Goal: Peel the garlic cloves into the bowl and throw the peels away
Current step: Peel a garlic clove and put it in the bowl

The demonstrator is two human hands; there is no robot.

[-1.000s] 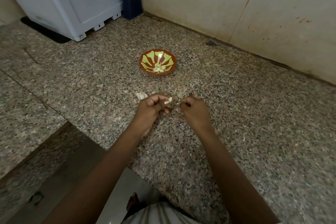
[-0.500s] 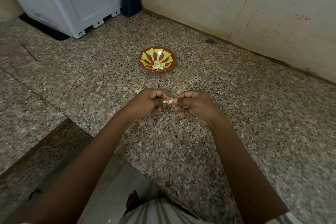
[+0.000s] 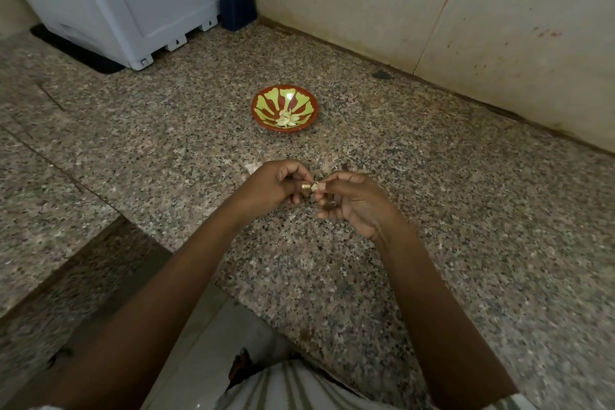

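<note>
A small red bowl (image 3: 263, 100) with a yellow-green pattern sits on the granite counter (image 3: 449, 210); several peeled garlic cloves (image 3: 287, 118) lie in its bottom. In front of it, above the counter, my left hand (image 3: 276, 186) and my right hand (image 3: 352, 201) meet fingertip to fingertip. Between them they pinch one small pale garlic clove (image 3: 312, 187). Most of the clove is hidden by the fingers.
A white appliance (image 3: 126, 0) stands at the back left, with a dark blue object (image 3: 236, 7) beside it in the corner. A stained wall (image 3: 432, 10) runs along the back right. The counter's front edge drops to the floor near my body.
Both hands have lifted slightly off the counter and closed together. My right hand turned palm-up and now pinches the clove that the left hand held alone.
</note>
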